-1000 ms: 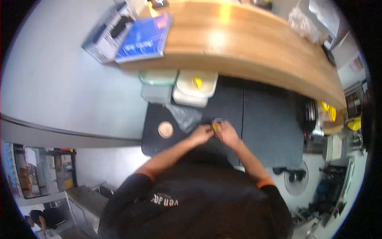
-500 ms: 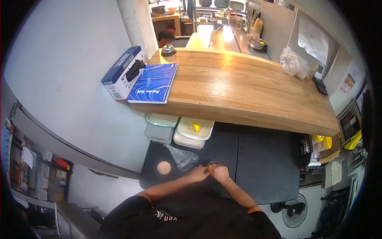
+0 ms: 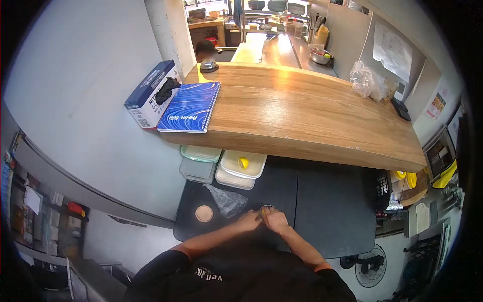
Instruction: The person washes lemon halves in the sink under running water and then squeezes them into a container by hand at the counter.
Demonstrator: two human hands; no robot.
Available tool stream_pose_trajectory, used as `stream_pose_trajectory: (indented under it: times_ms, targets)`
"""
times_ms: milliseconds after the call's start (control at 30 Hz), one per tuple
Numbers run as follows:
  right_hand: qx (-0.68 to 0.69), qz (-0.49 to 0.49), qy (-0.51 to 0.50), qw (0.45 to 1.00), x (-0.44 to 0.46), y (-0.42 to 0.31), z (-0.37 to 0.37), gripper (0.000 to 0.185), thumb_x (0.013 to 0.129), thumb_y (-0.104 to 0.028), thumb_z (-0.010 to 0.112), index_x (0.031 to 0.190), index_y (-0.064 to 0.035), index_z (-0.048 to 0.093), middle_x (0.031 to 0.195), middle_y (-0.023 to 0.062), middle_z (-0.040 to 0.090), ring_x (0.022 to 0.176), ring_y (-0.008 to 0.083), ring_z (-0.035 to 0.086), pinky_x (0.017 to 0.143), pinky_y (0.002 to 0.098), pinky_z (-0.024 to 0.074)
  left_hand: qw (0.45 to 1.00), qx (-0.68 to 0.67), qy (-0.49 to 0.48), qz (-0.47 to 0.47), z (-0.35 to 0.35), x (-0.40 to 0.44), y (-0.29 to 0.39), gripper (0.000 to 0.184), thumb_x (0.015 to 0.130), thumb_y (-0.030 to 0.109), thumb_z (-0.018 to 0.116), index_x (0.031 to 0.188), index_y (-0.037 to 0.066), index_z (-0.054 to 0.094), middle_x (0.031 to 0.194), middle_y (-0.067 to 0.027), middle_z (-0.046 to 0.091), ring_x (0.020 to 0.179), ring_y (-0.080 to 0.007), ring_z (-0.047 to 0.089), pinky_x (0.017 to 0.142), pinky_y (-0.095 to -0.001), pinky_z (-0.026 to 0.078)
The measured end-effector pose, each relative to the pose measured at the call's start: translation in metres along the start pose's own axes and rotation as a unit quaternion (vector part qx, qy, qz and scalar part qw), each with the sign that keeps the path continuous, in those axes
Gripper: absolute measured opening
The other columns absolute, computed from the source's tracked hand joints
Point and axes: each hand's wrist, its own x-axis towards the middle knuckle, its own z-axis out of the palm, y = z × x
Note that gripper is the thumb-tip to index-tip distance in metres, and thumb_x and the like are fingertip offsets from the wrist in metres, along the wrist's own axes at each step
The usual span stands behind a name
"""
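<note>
Right hand (image 3: 276,220) and left hand (image 3: 249,221) meet over the near edge of the black bench (image 3: 332,216); clock below is centred on them, 12 = away from the wearer. Right has its fingers curled round a small yellow piece (image 3: 262,214), mostly covered, too small to ID. Left fingertips come up against the same piece, can't tell if they grip it. Round-rimmed vessel (image 3: 267,206) at 12, just past the fingers, contents hidden

Rest of the black bench: pale round disc (image 3: 204,214) at 9. Crumpled clear plastic bag (image 3: 227,201) at 10, between disc and hands. Two stacked white containers (image 3: 235,180) at 11, with a yellow lemon-like piece (image 3: 243,162) on the upper one. Containers with a green-rimmed lid (image 3: 201,153) on top, just left of those. Black basket (image 3: 383,185) between 2 and 3

Raised wooden bench (image 3: 292,108) runs across 12. On it: nitrile glove box (image 3: 144,108) and blue spiral notebook (image 3: 190,108) toward 11, notebook against the box, call bell (image 3: 208,67) behind. Bunched clear bags (image 3: 367,83) at 1. Fan (image 3: 371,265) off the bench at 4
</note>
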Motion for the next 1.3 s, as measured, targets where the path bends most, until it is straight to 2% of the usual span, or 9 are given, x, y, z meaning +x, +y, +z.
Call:
stream_pose_trajectory:
  times_ms: [200,433,500,733,933,1000,1100,1200,1300]
  targets:
    - [-0.038,0.024,0.01,0.999,0.006,0.008,0.021,0.037,0.087,-0.038,0.055,0.091,-0.0011,0.059,0.078,0.0181,0.067,0.07,0.0334,0.067,0.061,0.0426,0.0544,0.999,0.015,0.007,-0.028,0.009,0.008,-0.009,0.058,0.092,0.031,0.051,0.137,-0.004,0.04,0.138,-0.025,0.044,0.129,-0.0373,0.042,0.108,-0.041,0.034]
    - [-0.028,0.105,-0.03,0.994,0.007,-0.003,0.004,0.036,0.089,-0.036,0.056,0.088,-0.0004,0.058,0.078,0.0178,0.066,0.067,0.0313,0.067,0.058,0.0405,0.054,0.999,0.026,-0.002,-0.018,0.005,0.008,-0.004,0.058,0.093,0.03,0.049,0.138,-0.005,0.039,0.139,-0.0243,0.042,0.129,-0.0364,0.042,0.108,-0.0392,0.034]
    - [0.007,0.082,0.066,0.994,0.006,0.0,0.014,0.034,0.088,-0.031,0.057,0.1,0.0014,0.058,0.087,0.0192,0.065,0.08,0.0329,0.066,0.067,0.0406,0.0542,1.0,0.006,-0.002,-0.024,0.006,0.008,-0.005,0.058,0.094,0.03,0.049,0.139,-0.005,0.038,0.14,-0.0237,0.042,0.129,-0.0358,0.042,0.108,-0.0389,0.034]
    - [0.019,0.068,-0.03,0.997,0.001,0.003,0.012,0.043,0.088,-0.019,0.055,0.124,0.0028,0.049,0.11,0.0212,0.059,0.109,0.036,0.054,0.088,0.043,0.0481,0.997,0.01,0.069,0.026,0.022,0.016,-0.019,0.045,0.091,0.022,0.049,0.133,0.005,0.046,0.129,-0.0222,0.052,0.121,-0.0382,0.048,0.102,-0.0455,0.04]
    - [-0.01,0.041,0.012,0.999,0.002,0.0,0.009,0.035,0.089,-0.02,0.053,0.117,0.0015,0.053,0.094,0.02,0.064,0.086,0.0349,0.065,0.071,0.0426,0.054,0.998,0.005,0.06,0.021,0.021,0.021,-0.021,0.046,0.09,0.022,0.049,0.132,0.004,0.046,0.128,-0.0229,0.052,0.12,-0.039,0.048,0.101,-0.0456,0.041]
    - [-0.004,0.025,0.071,0.997,0.005,0.001,0.008,0.026,0.09,-0.024,0.054,0.101,-0.0004,0.057,0.079,0.0187,0.065,0.067,0.0332,0.066,0.057,0.0419,0.0542,0.998,0.0,0.059,0.019,0.026,0.022,-0.025,0.046,0.09,0.022,0.049,0.131,0.003,0.046,0.128,-0.0233,0.052,0.12,-0.0392,0.048,0.101,-0.0455,0.041]
    - [-0.004,0.02,0.123,0.992,0.01,0.001,0.006,0.027,0.09,-0.03,0.055,0.087,-0.0032,0.058,0.068,0.0173,0.064,0.058,0.0324,0.065,0.052,0.0418,0.0531,0.998,0.007,0.059,0.017,0.026,0.023,-0.028,0.046,0.09,0.022,0.049,0.131,0.002,0.046,0.128,-0.0239,0.051,0.12,-0.0396,0.049,0.101,-0.0452,0.04]
    - [-0.013,0.081,0.084,0.993,0.01,-0.002,0.0,0.034,0.09,-0.036,0.056,0.08,-0.0042,0.06,0.065,0.0166,0.065,0.059,0.0317,0.066,0.052,0.0416,0.0534,0.998,0.014,0.061,0.024,0.023,0.024,-0.027,0.045,0.09,0.022,0.048,0.13,0.002,0.047,0.129,-0.0233,0.051,0.12,-0.0391,0.049,0.101,-0.0447,0.04]
    - [-0.01,0.117,0.067,0.991,0.008,0.0,0.003,0.04,0.089,-0.041,0.055,0.075,-0.0042,0.062,0.063,0.0165,0.065,0.059,0.0325,0.066,0.054,0.0427,0.0536,1.0,-0.007,0.019,-0.005,0.023,0.026,-0.029,0.056,0.093,0.026,0.049,0.137,-0.007,0.04,0.14,-0.0234,0.042,0.13,-0.0346,0.041,0.109,-0.0377,0.033]
